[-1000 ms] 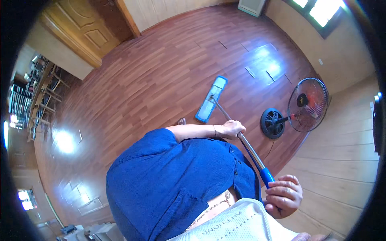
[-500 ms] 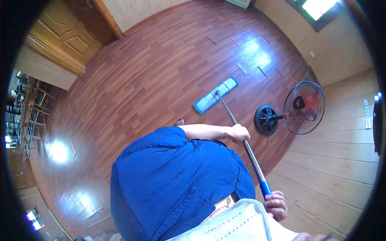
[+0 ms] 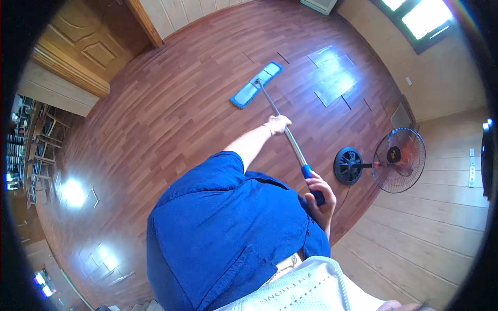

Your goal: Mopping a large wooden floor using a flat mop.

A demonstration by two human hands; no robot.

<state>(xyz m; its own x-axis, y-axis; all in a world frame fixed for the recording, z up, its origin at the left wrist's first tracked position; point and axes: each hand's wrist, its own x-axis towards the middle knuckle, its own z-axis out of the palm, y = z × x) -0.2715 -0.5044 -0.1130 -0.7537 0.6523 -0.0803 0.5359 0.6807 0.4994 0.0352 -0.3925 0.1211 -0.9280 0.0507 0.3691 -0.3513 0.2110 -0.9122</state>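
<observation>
Mop handle (image 3: 295, 145) is gripped by L fingers (image 3: 284, 122) nearer mop head (image 3: 254, 89) & R fingers (image 3: 317, 184) farther; lettered white cloth (image 3: 316, 293)'s seen farthest.

1. I wear a deep blue shirt (image 3: 207, 233) of loose, slightly crinkled cloth, with visible seams.
2. Its left sleeve (image 3: 207, 173) is short, leaving the forearm (image 3: 249, 147) bare.
3. A stitched patch pocket (image 3: 228, 269) in the same blue sits on my shirt's front.
4. Small dark buttons (image 3: 309, 233) mark the front opening.
5. A thin bracelet (image 3: 268, 128) circles the wrist of my bare left hand (image 3: 278, 124); my right hand (image 3: 321, 199) is bare too.
6. Something gold-brown and chain-like (image 3: 294, 259) shows at my neckline.
7. Below it, white textured fabric (image 3: 306, 290) carries dark lettering, a dotted row and a ribbed edge.
</observation>
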